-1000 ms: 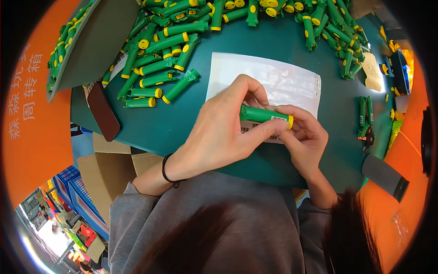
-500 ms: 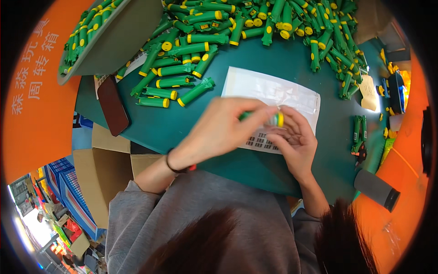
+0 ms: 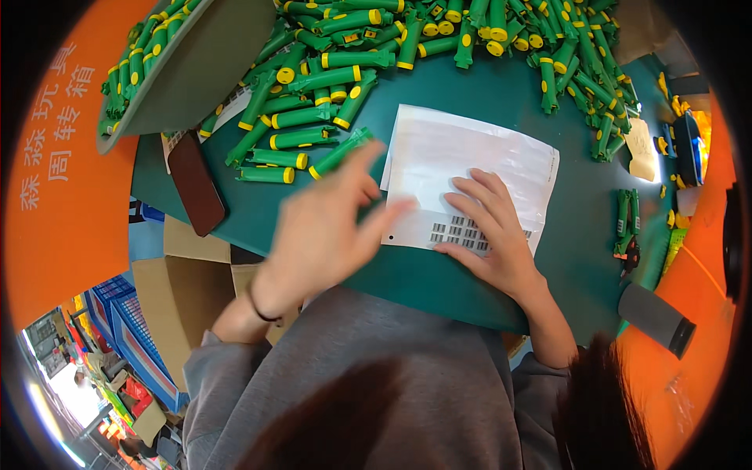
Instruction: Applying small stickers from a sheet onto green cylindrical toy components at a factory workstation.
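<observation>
— Hands doing what?
— Right hand [image 3: 489, 231] lies flat, fingers spread, on the white label sheet [image 3: 470, 168]. Left hand [image 3: 325, 227] hovers open and empty, blurred, beside the sheet, below the green tubes [image 3: 301, 137] on the tabletop [image 3: 580, 227].

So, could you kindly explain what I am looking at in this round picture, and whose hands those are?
It is a view from a wide fisheye camera worn on a person's head, looking down at their own two bare hands; there is no machine. The lens bends straight edges toward the rim.

The person sits at a dark green table. The right hand lies flat on a white sheet of small labels. The left hand is blurred, open and holds nothing, hovering near the sheet's left edge.

Behind the hands lies a big heap of green tubes with yellow ends, and more fill a grey tray at the left. A dark phone lies by the table's left edge. Orange crates stand on both sides.
</observation>
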The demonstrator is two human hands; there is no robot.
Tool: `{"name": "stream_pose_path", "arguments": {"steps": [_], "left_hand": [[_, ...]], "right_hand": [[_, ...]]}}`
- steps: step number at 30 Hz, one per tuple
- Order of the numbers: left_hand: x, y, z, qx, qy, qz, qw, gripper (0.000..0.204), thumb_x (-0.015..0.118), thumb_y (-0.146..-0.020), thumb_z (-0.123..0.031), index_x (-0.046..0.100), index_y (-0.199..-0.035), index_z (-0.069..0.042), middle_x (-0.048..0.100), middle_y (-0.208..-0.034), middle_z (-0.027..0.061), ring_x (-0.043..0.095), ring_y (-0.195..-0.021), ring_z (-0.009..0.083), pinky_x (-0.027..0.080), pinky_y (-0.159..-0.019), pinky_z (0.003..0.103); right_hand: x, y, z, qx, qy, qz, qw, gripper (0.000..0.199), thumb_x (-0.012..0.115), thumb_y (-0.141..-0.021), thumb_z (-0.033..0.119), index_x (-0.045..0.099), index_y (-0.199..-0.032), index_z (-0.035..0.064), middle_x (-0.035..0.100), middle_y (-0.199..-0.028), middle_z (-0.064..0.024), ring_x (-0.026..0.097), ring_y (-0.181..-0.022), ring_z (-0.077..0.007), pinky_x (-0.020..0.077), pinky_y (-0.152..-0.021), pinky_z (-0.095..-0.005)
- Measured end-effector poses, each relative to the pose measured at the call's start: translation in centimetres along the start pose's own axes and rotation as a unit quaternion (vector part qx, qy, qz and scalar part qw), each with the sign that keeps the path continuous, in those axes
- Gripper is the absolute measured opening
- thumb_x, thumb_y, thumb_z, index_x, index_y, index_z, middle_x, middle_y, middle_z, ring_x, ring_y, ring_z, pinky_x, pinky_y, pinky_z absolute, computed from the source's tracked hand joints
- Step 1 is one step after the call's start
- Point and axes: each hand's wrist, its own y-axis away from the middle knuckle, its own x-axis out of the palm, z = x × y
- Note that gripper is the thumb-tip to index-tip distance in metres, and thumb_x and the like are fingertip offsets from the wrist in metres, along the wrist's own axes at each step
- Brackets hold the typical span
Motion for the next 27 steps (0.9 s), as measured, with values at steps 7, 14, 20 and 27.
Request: {"name": "stream_pose_path", "arguments": {"steps": [7,14,20,27], "left_hand": [[5.2,1.6,-0.6,0.084,0.287,0.039,0.953,0.042,0.077,-0.086,-0.013,0.062,-0.125,-0.007,0.069,-0.110,0.0106,0.067,-0.086,0.0176,0.053,-0.073,0.028],[3.3,0.4,-0.1,-0.063,0.505,0.117,0.853,0.028,0.064,-0.094,0.000,0.064,-0.121,0.004,0.067,-0.117,0.0074,0.064,-0.101,0.0105,0.053,-0.087,0.025],[3.7,-0.2,-1.5,-0.003,0.380,0.106,0.919,0.030,0.069,-0.090,-0.002,0.067,-0.120,0.001,0.069,-0.114,0.0072,0.064,-0.101,0.0105,0.052,-0.086,0.025],[2.9,-0.4,-0.9,-0.010,0.363,0.032,0.931,0.030,0.074,-0.086,-0.002,0.070,-0.116,-0.001,0.072,-0.111,0.0063,0.065,-0.101,0.0105,0.052,-0.088,0.025]], "right_hand": [[-0.1,0.1,-0.2,-0.012,-0.071,-0.075,0.995,0.061,0.088,-0.067,0.015,0.062,-0.122,0.0054,0.060,-0.132,-0.0136,0.049,-0.131,-0.0381,0.0367,-0.111,-0.0498],[-1.2,-0.2,0.8,-0.067,-0.010,-0.055,0.996,0.061,0.088,-0.068,0.016,0.060,-0.121,0.0062,0.067,-0.119,-0.0122,0.061,-0.116,-0.0355,0.0412,-0.106,-0.0523],[-0.6,-0.1,0.5,-0.045,0.037,-0.091,0.994,0.060,0.087,-0.069,0.015,0.059,-0.121,0.0056,0.068,-0.114,-0.0106,0.065,-0.107,-0.0325,0.0420,-0.105,-0.0525],[-3.6,0.3,1.3,-0.008,0.109,-0.207,0.972,0.053,0.076,-0.082,0.015,0.054,-0.129,0.0019,0.061,-0.128,-0.0166,0.055,-0.123,-0.0285,0.0400,-0.107,-0.0431]]}}
